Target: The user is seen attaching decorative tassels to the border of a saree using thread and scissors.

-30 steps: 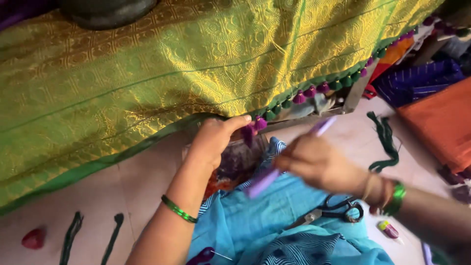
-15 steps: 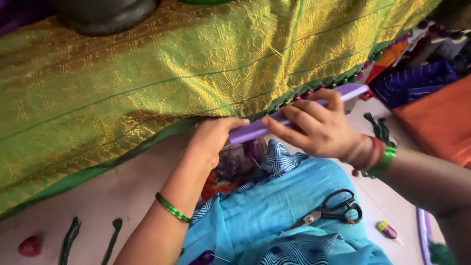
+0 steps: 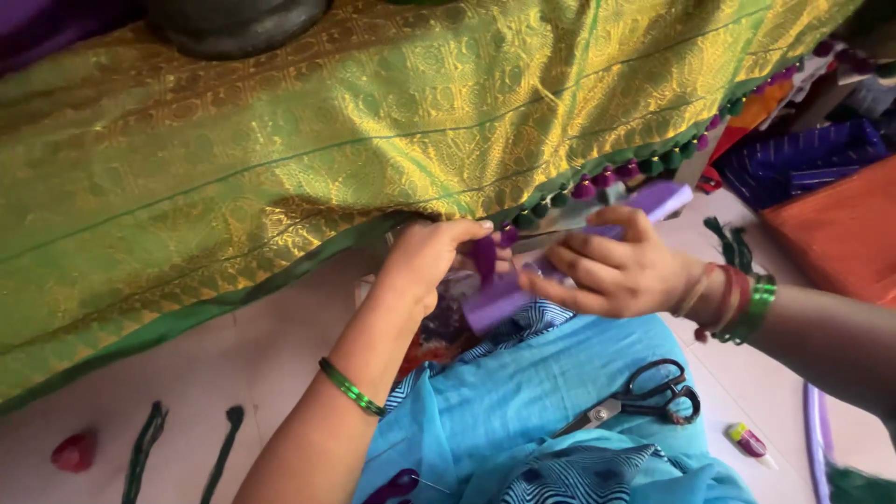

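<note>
A green and gold brocade cloth (image 3: pixel 308 140) drapes across the top, its lower edge lined with small purple and green tassels (image 3: pixel 597 182). My left hand (image 3: pixel 425 257) pinches that edge at a purple tassel (image 3: pixel 485 254). A flat purple strip (image 3: pixel 560 261) is gripped in my right hand (image 3: pixel 611 271), slanted, its lower end against the tassel and my left fingers. Both wrists wear green bangles. What the left fingertips hold beyond the edge is hidden.
Black-handled scissors (image 3: pixel 644 397) lie on the blue cloth (image 3: pixel 523 411) over my lap. Green thread bundles (image 3: pixel 145 448) and a red thread lump (image 3: pixel 75 450) lie on the pale floor at left. Orange cloth (image 3: pixel 840 224) and purple cloth (image 3: pixel 803 159) are piled at right.
My right hand swung the purple strip up along the tasselled edge, then lowered and tilted it against the purple tassel. My left hand stayed at the cloth's edge.
</note>
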